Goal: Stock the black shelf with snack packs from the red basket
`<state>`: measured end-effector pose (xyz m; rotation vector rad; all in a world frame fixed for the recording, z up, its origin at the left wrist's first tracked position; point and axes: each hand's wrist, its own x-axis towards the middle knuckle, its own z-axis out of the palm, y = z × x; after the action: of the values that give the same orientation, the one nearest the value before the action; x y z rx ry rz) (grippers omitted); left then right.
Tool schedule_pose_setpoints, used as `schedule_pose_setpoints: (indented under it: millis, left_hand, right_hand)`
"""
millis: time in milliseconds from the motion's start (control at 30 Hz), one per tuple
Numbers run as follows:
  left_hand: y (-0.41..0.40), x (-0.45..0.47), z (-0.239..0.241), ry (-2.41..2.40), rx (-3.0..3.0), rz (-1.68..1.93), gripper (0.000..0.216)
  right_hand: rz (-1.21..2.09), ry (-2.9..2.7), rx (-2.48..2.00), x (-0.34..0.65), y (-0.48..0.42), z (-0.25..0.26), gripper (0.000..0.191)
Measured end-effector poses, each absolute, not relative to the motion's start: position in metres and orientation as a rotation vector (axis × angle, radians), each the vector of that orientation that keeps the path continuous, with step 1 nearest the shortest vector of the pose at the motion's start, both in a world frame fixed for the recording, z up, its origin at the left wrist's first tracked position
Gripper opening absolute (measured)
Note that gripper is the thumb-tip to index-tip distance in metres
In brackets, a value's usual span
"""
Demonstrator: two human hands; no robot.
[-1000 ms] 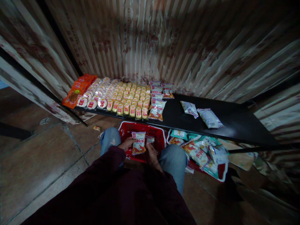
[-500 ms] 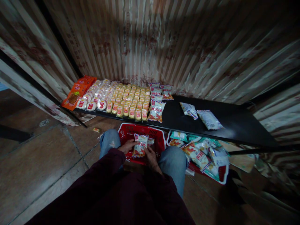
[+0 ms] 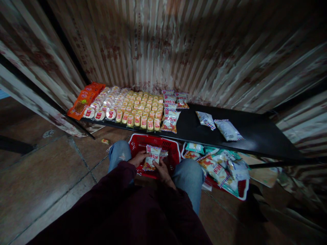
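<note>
Both hands hold one snack packet (image 3: pixel 152 156) over the red basket (image 3: pixel 175 149) that sits between the person's knees. The left hand (image 3: pixel 138 158) pinches the packet's left edge, fingers curled under it; the right hand (image 3: pixel 160 169) pinches its lower right corner, thumb on the front. Each grip is pressed together on the packet, which stands tilted, its striped top edge pointing away from the person. Just behind the grip, more packets (image 3: pixel 163 153) lie inside the basket, mostly hidden by the held one

Right of the grip, past the right knee, a second basket (image 3: pixel 242 190) lies heaped with loose bags (image 3: pixel 217 166) in green, white and orange. Beyond the grip, the black desk (image 3: pixel 255 136) runs along the corrugated wall (image 3: pixel 178 44). On its left part, up and left of the grip, stand ordered rows: orange packs (image 3: pixel 85 98) at the far end, round white cakes (image 3: pixel 104 103) next, then yellow cakes (image 3: pixel 143 109). Straight ahead of the grip, a short row of striped packets (image 3: pixel 170 119) like the held one touches the yellow rows. Two pale bags (image 3: pixel 219 124) lie apart on the bare desk, up and right of the grip. A small wrapper (image 3: pixel 105 141) lies on the tiled floor (image 3: pixel 51 170), left of the left knee
</note>
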<state>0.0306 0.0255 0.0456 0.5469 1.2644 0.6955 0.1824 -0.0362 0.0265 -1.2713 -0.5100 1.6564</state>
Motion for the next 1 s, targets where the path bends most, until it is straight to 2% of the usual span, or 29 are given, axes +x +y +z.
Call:
schedule_pose_setpoints:
  millis: [133,433,733,1000]
  left_hand:
    - [0.024,0.028,0.047,1.249,0.615,0.681,0.054]
    - [0.025,0.03,0.047,1.28,0.635,0.732,0.053]
    - [0.029,0.028,0.043,1.263,0.631,0.758,0.064]
    - [0.032,0.026,0.037,1.354,0.677,0.672,0.047]
  right_hand:
    - [1.655,-0.551,-1.285,0.184,-0.037,0.024,0.068]
    - [1.629,-0.602,-1.31,0.183,-0.037,0.026,0.066]
    - [1.596,-0.673,-1.367,0.184,-0.037,0.019,0.063]
    - [1.386,-0.613,-1.514,0.187,-0.035,0.009,0.069]
